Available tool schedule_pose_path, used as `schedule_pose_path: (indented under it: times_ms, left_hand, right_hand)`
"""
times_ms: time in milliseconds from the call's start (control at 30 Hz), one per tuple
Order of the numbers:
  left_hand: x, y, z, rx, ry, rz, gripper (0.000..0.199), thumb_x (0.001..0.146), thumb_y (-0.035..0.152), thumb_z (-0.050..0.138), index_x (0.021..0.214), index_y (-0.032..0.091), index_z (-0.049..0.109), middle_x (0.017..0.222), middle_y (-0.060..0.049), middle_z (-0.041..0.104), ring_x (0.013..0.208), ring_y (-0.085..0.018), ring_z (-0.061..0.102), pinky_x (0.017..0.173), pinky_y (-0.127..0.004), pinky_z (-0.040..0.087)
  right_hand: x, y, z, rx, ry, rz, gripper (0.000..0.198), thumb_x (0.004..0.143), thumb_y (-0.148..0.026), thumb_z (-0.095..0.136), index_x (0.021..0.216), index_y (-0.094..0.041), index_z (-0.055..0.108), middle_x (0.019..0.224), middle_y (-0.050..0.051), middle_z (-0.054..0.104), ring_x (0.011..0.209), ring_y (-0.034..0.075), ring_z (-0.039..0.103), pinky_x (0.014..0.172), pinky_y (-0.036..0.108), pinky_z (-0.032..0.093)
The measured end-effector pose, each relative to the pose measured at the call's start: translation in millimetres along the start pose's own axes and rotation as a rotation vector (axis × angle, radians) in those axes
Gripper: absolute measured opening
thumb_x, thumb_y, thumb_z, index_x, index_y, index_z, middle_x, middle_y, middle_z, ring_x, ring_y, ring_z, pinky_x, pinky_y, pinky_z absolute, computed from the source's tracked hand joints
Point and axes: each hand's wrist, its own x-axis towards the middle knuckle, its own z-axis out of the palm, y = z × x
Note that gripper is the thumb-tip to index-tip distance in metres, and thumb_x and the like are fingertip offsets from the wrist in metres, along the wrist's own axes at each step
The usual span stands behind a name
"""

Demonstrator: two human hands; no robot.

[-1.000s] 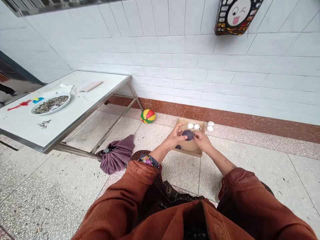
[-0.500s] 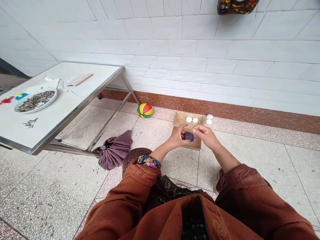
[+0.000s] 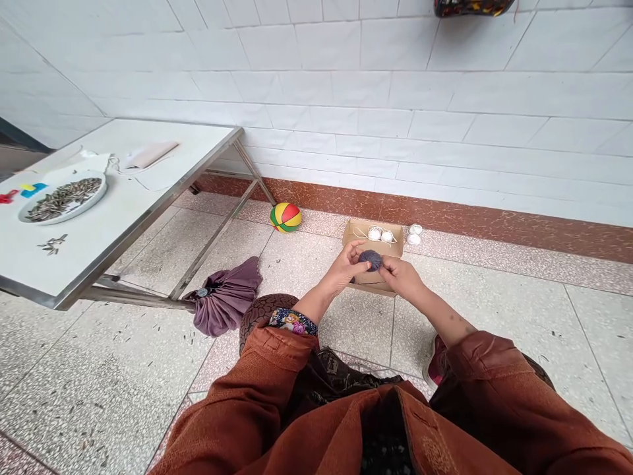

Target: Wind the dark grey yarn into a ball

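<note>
A small dark grey-purple ball of yarn (image 3: pixel 370 260) is held up over the near part of an open cardboard box (image 3: pixel 350 232). My left hand (image 3: pixel 345 266) grips it from the left, thumb across its front. At its right edge, my right hand (image 3: pixel 401 276) has thumb and fingers pinched together on the yarn; the thin strand itself is hard to make out there. A dark line of yarn lies in the near part of the box, partly hidden by my hands. Two white yarn balls (image 3: pixel 380 235) with loose strands rest in the far part.
More white balls (image 3: pixel 414 234) sit on the floor right of the box. A colourful ball (image 3: pixel 285 217) lies near the wall. At left stands a metal-edged table (image 3: pixel 148 224) with a plate of seed-like pieces (image 3: pixel 64 199). Purple cloth (image 3: pixel 228 298) lies by its leg.
The dark yarn ball has risen slightly and turned in my left hand. My right hand has come down from above the ball to its right edge, still pinching.
</note>
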Motion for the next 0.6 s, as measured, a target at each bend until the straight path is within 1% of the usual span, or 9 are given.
schedule_pose_path:
  times_ms: [67, 133, 233, 300, 367, 467, 533, 600]
  left_hand:
    - [2.7, -3.7, -2.5, 0.037, 0.105, -0.025, 0.064, 0.072, 0.024, 0.077, 0.130, 0.021, 0.052, 0.100, -0.003, 0.062, 0.091, -0.016, 0.060, 0.085, -0.032, 0.047]
    - [5.3, -6.8, -4.2, 0.111, 0.166, -0.028, 0.064, 0.071, 0.022, 0.077, 0.129, 0.020, 0.051, 0.098, -0.002, 0.061, 0.088, -0.015, 0.060, 0.084, -0.032, 0.046]
    - [7.6, -9.5, -4.6, 0.250, 0.196, -0.020, 0.069, 0.068, 0.020, 0.078, 0.131, 0.019, 0.050, 0.098, -0.002, 0.060, 0.082, -0.014, 0.058, 0.082, -0.032, 0.046]
    - [7.3, -10.4, -3.3, 0.317, 0.173, -0.019, 0.074, 0.065, 0.019, 0.079, 0.133, 0.020, 0.049, 0.101, -0.002, 0.060, 0.080, -0.013, 0.058, 0.081, -0.032, 0.046]
    - [5.4, -10.7, -1.2, 0.350, 0.105, -0.020, 0.079, 0.064, 0.019, 0.080, 0.136, 0.021, 0.048, 0.103, -0.003, 0.060, 0.081, -0.014, 0.058, 0.079, -0.032, 0.046]
    - [0.5, -9.1, 2.5, 0.357, -0.086, -0.034, 0.080, 0.065, 0.019, 0.080, 0.138, 0.023, 0.048, 0.104, -0.003, 0.061, 0.085, -0.015, 0.058, 0.077, -0.031, 0.046]
    - [-2.5, -6.3, 4.5, 0.295, -0.228, -0.036, 0.077, 0.068, 0.020, 0.080, 0.138, 0.024, 0.048, 0.105, -0.004, 0.061, 0.091, -0.017, 0.060, 0.079, -0.031, 0.045]
    - [-4.3, -2.8, 5.7, 0.169, -0.321, -0.028, 0.075, 0.070, 0.024, 0.081, 0.138, 0.026, 0.049, 0.106, -0.004, 0.062, 0.097, -0.018, 0.061, 0.084, -0.032, 0.045]
  right_hand:
    - [-3.5, -3.5, 2.4, 0.006, -0.032, -0.066, 0.018, 0.091, -0.029, 0.052, 0.078, -0.021, 0.062, 0.074, 0.001, 0.065, 0.070, 0.018, 0.059, 0.067, 0.028, 0.041]
    - [-6.0, -8.5, 2.1, 0.051, -0.074, -0.116, 0.021, 0.092, -0.032, 0.053, 0.077, -0.021, 0.063, 0.073, 0.001, 0.064, 0.067, 0.016, 0.056, 0.066, 0.028, 0.041]
    - [-8.0, -15.9, -3.7, 0.158, -0.160, -0.134, 0.023, 0.092, -0.038, 0.057, 0.081, -0.021, 0.067, 0.064, -0.003, 0.058, 0.057, 0.013, 0.049, 0.059, 0.026, 0.037]
    - [-8.1, -19.3, -10.1, 0.241, -0.177, -0.120, 0.024, 0.092, -0.042, 0.059, 0.085, -0.022, 0.070, 0.063, -0.003, 0.058, 0.056, 0.013, 0.048, 0.058, 0.026, 0.037]
    - [-6.9, -20.4, -16.8, 0.310, -0.125, -0.109, 0.024, 0.092, -0.043, 0.061, 0.087, -0.022, 0.072, 0.070, -0.001, 0.065, 0.062, 0.014, 0.054, 0.061, 0.027, 0.042]
    - [-2.8, -17.1, -22.5, 0.334, 0.020, -0.109, 0.022, 0.090, -0.041, 0.064, 0.086, -0.023, 0.073, 0.083, 0.003, 0.073, 0.076, 0.018, 0.063, 0.073, 0.032, 0.049]
    - [0.3, -11.9, -21.5, 0.308, 0.097, -0.093, 0.020, 0.090, -0.040, 0.063, 0.085, -0.023, 0.073, 0.086, 0.004, 0.074, 0.080, 0.019, 0.065, 0.077, 0.033, 0.051]
    - [2.6, -5.8, -17.3, 0.263, 0.138, -0.059, 0.021, 0.091, -0.039, 0.060, 0.083, -0.023, 0.072, 0.085, 0.003, 0.073, 0.078, 0.019, 0.065, 0.076, 0.033, 0.050]
